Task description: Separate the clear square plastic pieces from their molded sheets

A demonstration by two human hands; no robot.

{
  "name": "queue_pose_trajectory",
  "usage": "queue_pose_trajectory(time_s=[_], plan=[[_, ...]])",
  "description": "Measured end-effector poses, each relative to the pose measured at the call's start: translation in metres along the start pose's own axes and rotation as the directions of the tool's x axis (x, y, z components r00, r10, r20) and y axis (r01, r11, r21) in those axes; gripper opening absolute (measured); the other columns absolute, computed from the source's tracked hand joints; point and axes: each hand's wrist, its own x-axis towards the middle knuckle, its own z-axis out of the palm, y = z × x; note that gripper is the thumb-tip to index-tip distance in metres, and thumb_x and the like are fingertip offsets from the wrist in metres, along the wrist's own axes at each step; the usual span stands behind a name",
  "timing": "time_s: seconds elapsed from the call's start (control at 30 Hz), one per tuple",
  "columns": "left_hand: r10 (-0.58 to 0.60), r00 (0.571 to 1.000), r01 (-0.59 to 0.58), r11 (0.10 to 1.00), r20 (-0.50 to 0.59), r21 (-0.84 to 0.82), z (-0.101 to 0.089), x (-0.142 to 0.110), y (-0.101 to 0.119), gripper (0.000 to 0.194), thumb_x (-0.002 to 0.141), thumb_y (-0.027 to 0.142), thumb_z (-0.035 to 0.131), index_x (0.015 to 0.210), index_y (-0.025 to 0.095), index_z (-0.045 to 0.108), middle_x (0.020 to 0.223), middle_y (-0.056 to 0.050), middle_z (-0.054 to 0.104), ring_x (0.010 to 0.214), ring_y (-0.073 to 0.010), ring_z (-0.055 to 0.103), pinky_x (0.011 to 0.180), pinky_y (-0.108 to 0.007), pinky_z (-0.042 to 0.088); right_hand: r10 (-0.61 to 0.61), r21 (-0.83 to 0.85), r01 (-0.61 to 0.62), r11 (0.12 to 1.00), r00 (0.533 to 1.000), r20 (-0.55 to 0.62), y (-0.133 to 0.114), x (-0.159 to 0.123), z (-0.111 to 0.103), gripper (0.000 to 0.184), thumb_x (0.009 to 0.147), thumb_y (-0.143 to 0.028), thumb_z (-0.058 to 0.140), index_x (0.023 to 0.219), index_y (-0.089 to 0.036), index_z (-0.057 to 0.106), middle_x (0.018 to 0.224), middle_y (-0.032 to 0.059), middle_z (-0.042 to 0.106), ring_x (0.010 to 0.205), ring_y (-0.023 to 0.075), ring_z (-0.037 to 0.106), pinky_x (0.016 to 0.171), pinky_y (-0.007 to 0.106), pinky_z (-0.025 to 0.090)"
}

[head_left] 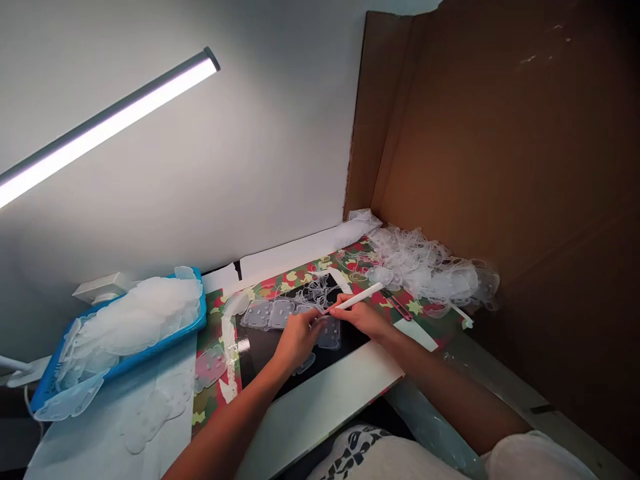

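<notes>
My right hand (364, 319) is closed around a slim white pen-shaped tool (366, 294), whose tip points down and left toward my other hand. Beside it, the fingers of my left hand (296, 339) are pinched together over the work; what lies between them is too small to make out. Under and around both hands are translucent, bumpy plastic pieces (258, 313) on a glossy black board (265, 357). One such piece (330, 335) shows just below my fingertips. Behind the hands lies a tangle of thin clear trimmings (319, 290).
On the left, a blue tray (197, 325) is heaped with translucent pieces (145, 313). A large pile of clear trimmings (425, 263) sits back right, near a red-and-black handled tool (397, 305). A cardboard wall (475, 147) rises on the right. A tube lamp (125, 117) hangs above.
</notes>
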Motion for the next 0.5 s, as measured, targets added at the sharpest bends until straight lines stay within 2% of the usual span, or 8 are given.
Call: queue_pose_trajectory(time_s=[0.07,0.1,0.2,0.27,0.3,0.37,0.43,0.5], plan=[[0.158,0.979,-0.142,0.982,-0.131,0.125,0.002,-0.011,0.002,0.024,0.092,0.029,0.051,0.080,0.020,0.069,0.071,-0.001,0.065,0.062,-0.0126,0.054,0.058,-0.023,0.035,-0.046,-0.118,0.038,0.992,0.997,-0.067,0.003,0.002,0.001,0.020,0.079,-0.038,0.061,0.071,-0.020,0.057,0.069,-0.0025,0.059,0.069,0.0149,0.052,0.064,0.025,0.037],[0.303,0.931,-0.262,0.943,-0.201,0.206,0.002,-0.018,0.003,0.022,0.093,0.026,0.051,0.085,0.021,0.070,0.075,-0.002,0.068,0.063,-0.0120,0.057,0.059,-0.023,0.036,-0.060,-0.184,0.041,0.982,0.994,-0.095,0.004,0.003,-0.001,0.018,0.080,-0.036,0.059,0.071,-0.020,0.058,0.069,-0.0023,0.058,0.068,0.0148,0.052,0.063,0.025,0.036],[0.707,0.630,-0.597,0.706,-0.322,0.382,-0.003,-0.042,0.006,0.022,0.091,0.015,0.054,0.104,0.025,0.069,0.085,-0.002,0.073,0.064,-0.0104,0.059,0.059,-0.022,0.039,-0.068,-0.317,0.016,0.948,0.986,-0.153,0.005,0.007,-0.010,0.014,0.079,-0.032,0.056,0.072,-0.020,0.060,0.069,-0.0016,0.058,0.065,0.0145,0.051,0.061,0.025,0.035],[0.768,0.517,-0.675,0.638,-0.379,0.372,-0.009,-0.056,0.007,0.026,0.089,0.012,0.057,0.107,0.025,0.069,0.087,-0.003,0.075,0.065,-0.0113,0.059,0.061,-0.024,0.041,-0.070,-0.337,0.014,0.941,0.985,-0.155,0.004,0.008,-0.017,0.014,0.078,-0.032,0.057,0.071,-0.019,0.060,0.067,-0.0015,0.058,0.063,0.0142,0.050,0.059,0.024,0.034],[0.740,0.522,-0.670,0.664,-0.425,0.332,-0.012,-0.061,0.007,0.025,0.089,0.012,0.057,0.106,0.026,0.070,0.088,-0.003,0.075,0.065,-0.0119,0.058,0.063,-0.026,0.042,-0.074,-0.337,0.020,0.941,0.986,-0.148,0.004,0.008,-0.020,0.015,0.078,-0.032,0.057,0.070,-0.019,0.059,0.067,-0.0014,0.058,0.062,0.0141,0.049,0.058,0.024,0.034],[0.577,0.603,-0.600,0.783,-0.550,0.164,-0.016,-0.067,0.005,0.020,0.089,0.015,0.059,0.097,0.026,0.072,0.083,-0.001,0.075,0.068,-0.0128,0.058,0.069,-0.028,0.042,-0.082,-0.329,0.033,0.944,0.987,-0.135,0.002,0.006,-0.025,0.018,0.078,-0.034,0.058,0.069,-0.019,0.058,0.067,-0.0009,0.060,0.062,0.0142,0.050,0.057,0.024,0.033],[0.277,0.687,-0.475,0.871,-0.672,-0.127,-0.017,-0.068,0.002,0.013,0.089,0.020,0.062,0.089,0.026,0.073,0.079,-0.001,0.073,0.071,-0.0134,0.058,0.070,-0.027,0.042,-0.078,-0.319,0.028,0.947,0.987,-0.144,0.000,0.003,-0.028,0.019,0.079,-0.035,0.057,0.068,-0.019,0.056,0.067,-0.0005,0.061,0.063,0.0146,0.051,0.057,0.024,0.034],[-0.070,0.730,-0.347,0.819,-0.680,-0.457,-0.017,-0.066,-0.003,0.008,0.087,0.028,0.065,0.086,0.023,0.072,0.078,-0.001,0.071,0.074,-0.0135,0.058,0.067,-0.024,0.043,-0.051,-0.315,-0.002,0.949,0.986,-0.160,-0.001,-0.001,-0.031,0.020,0.080,-0.035,0.057,0.067,-0.020,0.054,0.066,-0.0003,0.062,0.061,0.0149,0.052,0.055,0.025,0.034]])
